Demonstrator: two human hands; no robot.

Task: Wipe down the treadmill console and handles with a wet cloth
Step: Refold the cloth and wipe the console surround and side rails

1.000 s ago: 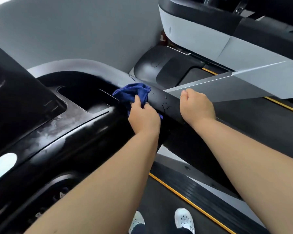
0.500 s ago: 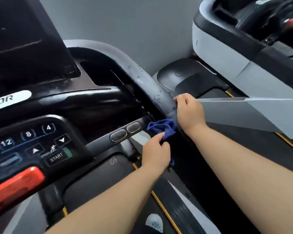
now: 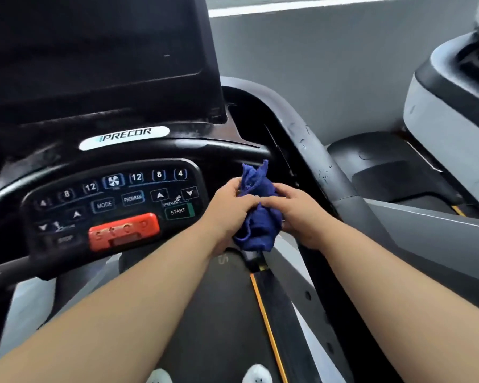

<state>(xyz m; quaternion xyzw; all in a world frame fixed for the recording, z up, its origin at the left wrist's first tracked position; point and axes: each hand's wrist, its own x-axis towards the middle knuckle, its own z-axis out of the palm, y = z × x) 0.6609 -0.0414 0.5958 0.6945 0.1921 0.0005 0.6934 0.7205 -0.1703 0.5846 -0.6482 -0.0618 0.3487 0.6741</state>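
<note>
bunching the blue cloth [image 3: 259,217] between them, left hand [image 3: 227,210] and right hand [image 3: 302,214] each grip it beside the console [image 3: 116,200].

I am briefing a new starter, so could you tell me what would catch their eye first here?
The blue cloth stands out, bunched between the left hand and right hand at centre. Left of it, the red STOP bar glows on the black keypad, below the PRECOR badge.

Below my grip, my two white shoes [image 3: 256,374] stand on the dark belt [image 3: 213,313], a yellow stripe [image 3: 266,322] along its edge. Right of my grip sits a neighbouring grey machine [image 3: 437,120], with a grey wall [image 3: 329,64] beyond.
</note>
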